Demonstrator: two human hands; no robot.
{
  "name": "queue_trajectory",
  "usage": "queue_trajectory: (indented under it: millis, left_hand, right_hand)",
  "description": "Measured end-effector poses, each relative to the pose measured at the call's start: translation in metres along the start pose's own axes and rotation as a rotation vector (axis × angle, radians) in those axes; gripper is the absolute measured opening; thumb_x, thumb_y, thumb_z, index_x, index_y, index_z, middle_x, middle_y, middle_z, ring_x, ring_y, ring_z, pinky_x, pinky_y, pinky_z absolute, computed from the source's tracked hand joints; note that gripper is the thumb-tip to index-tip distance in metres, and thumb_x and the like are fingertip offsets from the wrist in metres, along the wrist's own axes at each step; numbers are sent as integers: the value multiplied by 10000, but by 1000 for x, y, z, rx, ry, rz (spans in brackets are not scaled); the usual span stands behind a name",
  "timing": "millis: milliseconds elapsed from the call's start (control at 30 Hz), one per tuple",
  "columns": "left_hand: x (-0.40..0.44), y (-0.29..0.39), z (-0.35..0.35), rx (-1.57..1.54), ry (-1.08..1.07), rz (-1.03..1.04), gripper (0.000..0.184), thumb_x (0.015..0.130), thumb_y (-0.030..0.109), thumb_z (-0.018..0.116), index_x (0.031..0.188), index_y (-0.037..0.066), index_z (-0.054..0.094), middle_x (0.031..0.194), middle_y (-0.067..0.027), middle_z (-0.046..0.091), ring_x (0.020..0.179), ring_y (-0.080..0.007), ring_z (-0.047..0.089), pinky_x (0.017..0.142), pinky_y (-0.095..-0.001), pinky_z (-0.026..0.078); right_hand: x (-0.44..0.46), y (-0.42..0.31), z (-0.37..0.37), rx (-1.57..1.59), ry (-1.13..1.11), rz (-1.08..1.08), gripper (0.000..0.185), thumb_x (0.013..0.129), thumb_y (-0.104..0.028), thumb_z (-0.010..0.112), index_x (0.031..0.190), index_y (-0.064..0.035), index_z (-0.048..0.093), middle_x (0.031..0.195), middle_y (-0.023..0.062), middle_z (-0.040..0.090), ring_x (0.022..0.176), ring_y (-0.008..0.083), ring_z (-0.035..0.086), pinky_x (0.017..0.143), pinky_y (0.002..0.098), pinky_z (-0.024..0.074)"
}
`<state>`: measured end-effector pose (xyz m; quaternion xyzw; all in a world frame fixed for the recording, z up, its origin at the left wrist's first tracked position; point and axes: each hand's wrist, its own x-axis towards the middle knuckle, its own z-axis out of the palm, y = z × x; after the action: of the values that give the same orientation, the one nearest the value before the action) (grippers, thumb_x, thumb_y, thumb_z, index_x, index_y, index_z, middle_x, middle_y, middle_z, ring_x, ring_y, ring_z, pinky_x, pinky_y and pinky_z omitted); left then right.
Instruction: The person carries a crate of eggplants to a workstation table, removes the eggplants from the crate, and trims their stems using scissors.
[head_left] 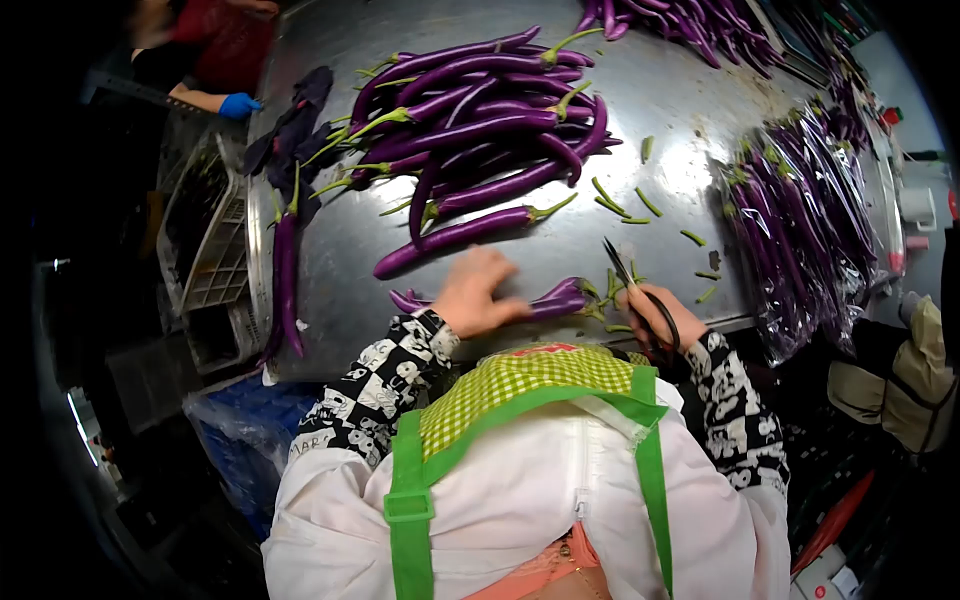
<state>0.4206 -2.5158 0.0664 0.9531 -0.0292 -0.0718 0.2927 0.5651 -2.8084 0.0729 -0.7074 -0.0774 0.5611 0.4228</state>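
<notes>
Green-trimmed checked apron [520, 398] lies nearest; just beyond, eggplants [562, 303] lie on the near part of the metal table [340, 262], the blurred left hand [482, 293] over them, its grip unclear. Apart from it, the right hand [650, 308] is closed around scissors [617, 262] beside the stem ends; clean snips probably need a steadying left hand, fingers clear of the blades. Stem pieces [650, 203] lie farther right, an eggplant pile [480, 133] beyond.
</notes>
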Motion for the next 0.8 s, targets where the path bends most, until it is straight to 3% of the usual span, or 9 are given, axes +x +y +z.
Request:
queue_trajectory:
  millis: [33, 67, 133, 233, 367, 533, 667, 767, 800]
  left_hand:
    - [8, -2, -3, 7, 294, 24, 465, 741, 145, 725, 1168, 53, 565, 1100, -148, 563, 1058, -340, 512, 895, -416, 421]
    - [17, -9, -4, 40, 363, -40, 479, 746, 145, 722, 1181, 35, 557, 1115, -154, 553, 1062, -339, 505, 911, -409, 414]
    - [33, -25, 1, 127, 470, -181, 505, 745, 140, 723, 1195, 1, 541, 1123, -159, 544, 1062, -339, 500, 924, -410, 409]
    - [41, -50, 10, 274, 321, -152, 391, 721, 142, 743, 1074, 44, 606, 1008, -91, 578, 953, -300, 527, 833, -397, 430]
    - [38, -45, 19, 174, 348, -123, 335, 719, 138, 740, 1031, 91, 627, 894, -78, 568, 900, -284, 543, 777, -401, 447]
    - [39, -31, 29, 54, 412, -91, 347, 713, 125, 741, 1035, 65, 626, 892, -94, 572, 862, -300, 560, 754, -397, 455]
    - [40, -12, 35, -25, 326, -31, 330, 739, 151, 734, 1032, 44, 626, 896, -113, 577, 863, -300, 559, 764, -401, 458]
    - [44, -4, 37, -78, 184, 57, 394, 761, 219, 740, 1071, 19, 604, 956, -129, 592, 904, -304, 558, 803, -399, 449]
    - [50, 0, 27, 8, 290, 112, 416, 738, 220, 755, 1077, 34, 602, 985, -123, 589, 941, -298, 547, 830, -396, 427]
  right_hand:
    - [0, -14, -4, 40, -101, -11, 575, 941, -565, 438, 1034, -9, 553, 637, 30, 510, 480, 121, 483, 434, 248, 383]
    - [5, -28, -8, -138, -136, 92, 628, 932, -607, 407, 1102, -14, 526, 684, 32, 532, 523, 120, 512, 453, 250, 399]
    - [31, -25, -8, -67, -176, 72, 662, 927, -623, 397, 1112, -1, 523, 710, 34, 542, 549, 116, 522, 478, 252, 414]
    - [59, -35, -7, -12, -237, 64, 728, 914, -658, 378, 1128, 23, 523, 757, 39, 560, 601, 111, 542, 534, 254, 442]
    - [83, -46, -6, -108, -270, 108, 792, 891, -701, 364, 1135, 32, 537, 779, 43, 571, 635, 109, 558, 585, 253, 461]
    - [75, -53, -4, -208, -216, 89, 776, 904, -672, 376, 1111, 52, 563, 722, 30, 559, 590, 101, 548, 520, 248, 438]
    - [53, -30, -17, -205, -193, -21, 590, 941, -568, 430, 842, -4, 575, 618, 17, 522, 473, 109, 505, 455, 275, 405]
    - [24, -26, -22, -326, -175, 5, 591, 962, -524, 420, 666, -24, 526, 520, 38, 490, 458, 134, 491, 451, 297, 399]
    - [20, -21, -21, -341, -148, -27, 596, 963, -516, 424, 656, -16, 526, 523, 49, 495, 468, 142, 502, 460, 309, 403]
